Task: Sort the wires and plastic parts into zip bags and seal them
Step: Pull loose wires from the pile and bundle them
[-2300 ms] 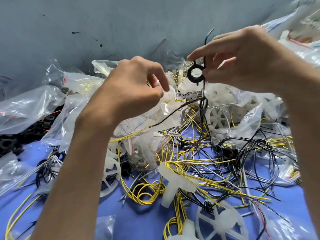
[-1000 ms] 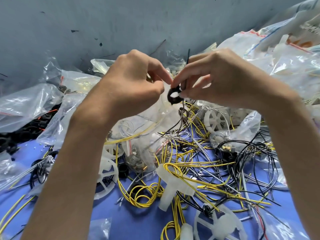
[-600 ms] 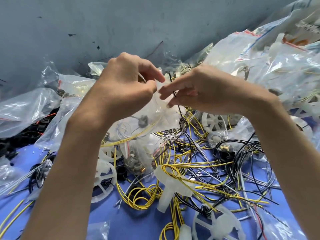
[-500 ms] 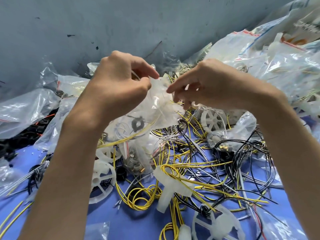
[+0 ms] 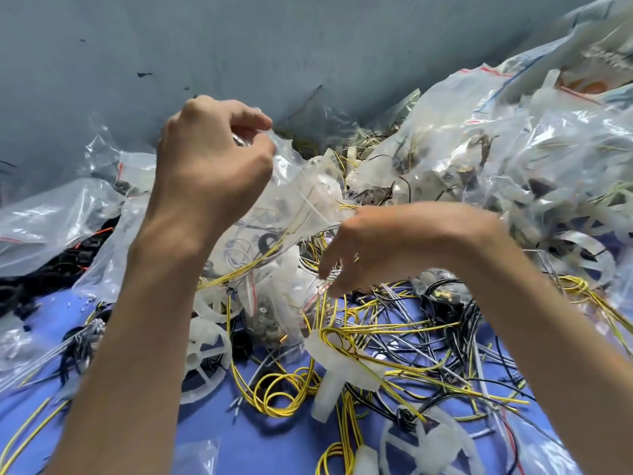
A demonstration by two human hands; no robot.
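Left of the left-hand fingers, a clear bag of black parts (image 5: 51,231) lies on the blue desk (image 5: 274,443). The left hand (image 5: 212,166) is raised, and its fingers (image 5: 262,145) pinch the top edge of a clear zip bag (image 5: 301,197). The zip bag hangs below and to the right of these fingers. It contains thin wires and a black ring (image 5: 267,240). Directly below the hanging bag, a white plastic wheel (image 5: 205,351) lies on the desk.

The right hand (image 5: 404,238) is blurred. Its fingers (image 5: 330,269) curl downward, with the tips at a bundle of grey wires (image 5: 387,291). Whether they pinch anything cannot be determined. Below these fingers, yellow wires (image 5: 284,389) loop around a white plastic part (image 5: 337,368). Right of them, filled bags (image 5: 513,149) are piled up.
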